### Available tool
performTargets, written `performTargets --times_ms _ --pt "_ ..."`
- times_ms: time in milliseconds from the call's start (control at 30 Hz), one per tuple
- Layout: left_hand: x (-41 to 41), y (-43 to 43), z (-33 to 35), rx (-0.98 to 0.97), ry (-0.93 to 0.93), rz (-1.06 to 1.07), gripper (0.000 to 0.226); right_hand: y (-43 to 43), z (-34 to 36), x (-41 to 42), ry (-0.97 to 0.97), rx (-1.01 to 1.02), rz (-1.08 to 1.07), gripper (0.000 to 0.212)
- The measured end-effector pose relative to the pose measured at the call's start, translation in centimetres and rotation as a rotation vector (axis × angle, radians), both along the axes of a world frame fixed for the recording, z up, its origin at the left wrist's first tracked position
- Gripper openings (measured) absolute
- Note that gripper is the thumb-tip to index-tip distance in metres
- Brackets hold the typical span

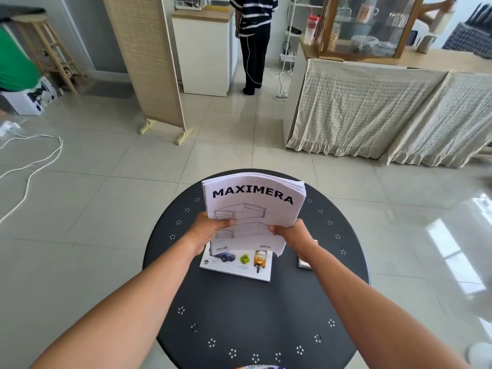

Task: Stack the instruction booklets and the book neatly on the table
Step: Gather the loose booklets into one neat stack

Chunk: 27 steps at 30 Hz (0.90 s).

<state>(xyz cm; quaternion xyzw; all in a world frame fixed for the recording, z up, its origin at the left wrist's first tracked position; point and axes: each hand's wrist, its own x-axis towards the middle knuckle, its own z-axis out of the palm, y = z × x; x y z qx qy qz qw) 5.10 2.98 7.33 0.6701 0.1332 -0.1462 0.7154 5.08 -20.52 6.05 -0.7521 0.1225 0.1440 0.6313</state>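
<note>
A bundle of white instruction booklets (253, 206), the top one marked MAXIMERA with line drawings, stands upright over the round black table (239, 310). My left hand (207, 233) grips its left edge and my right hand (292, 233) grips its right edge. Below the bundle lies a white book (239, 265) flat on the table, its cover showing a blue car, green fruit and a yellow three-wheeler. The bundle's lower edge hides the book's far part; I cannot tell whether they touch.
A small white object (304, 263) lies on the table just right of my right wrist, mostly hidden. A person in a striped top (253, 35) stands at the back by a white cabinet (202, 51). A wooden screen (149, 62) and a cloth-draped counter (372, 107) flank the tiled floor.
</note>
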Motion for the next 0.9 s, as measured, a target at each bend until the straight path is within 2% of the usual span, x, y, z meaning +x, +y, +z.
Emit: performTargets --times_ms 100,267,433,700,900 --pt "0.1 0.2 0.0 0.012 -0.022 0.001 0.033 -0.2 0.0 0.2 -0.012 0.004 -0.007 0.022" --pt "-1.1 0.1 -1.7 0.099 0.06 -0.028 0.037 -0.6 -2.2 -0.3 0.108 -0.187 0.077 0.029" --pt "-1.2 0.1 -2.6 0.172 0.084 -0.023 0.041 -0.4 -2.9 -0.3 0.112 -0.303 0.057 0.03" --pt "-1.2 0.7 -3.3 0.215 0.115 -0.033 0.04 -0.5 -3.3 -0.9 0.137 -0.309 0.081 0.035" --pt "-1.5 0.4 -4.7 0.28 0.143 -0.033 0.037 -0.2 -3.7 -1.5 0.155 -0.337 0.056 0.028"
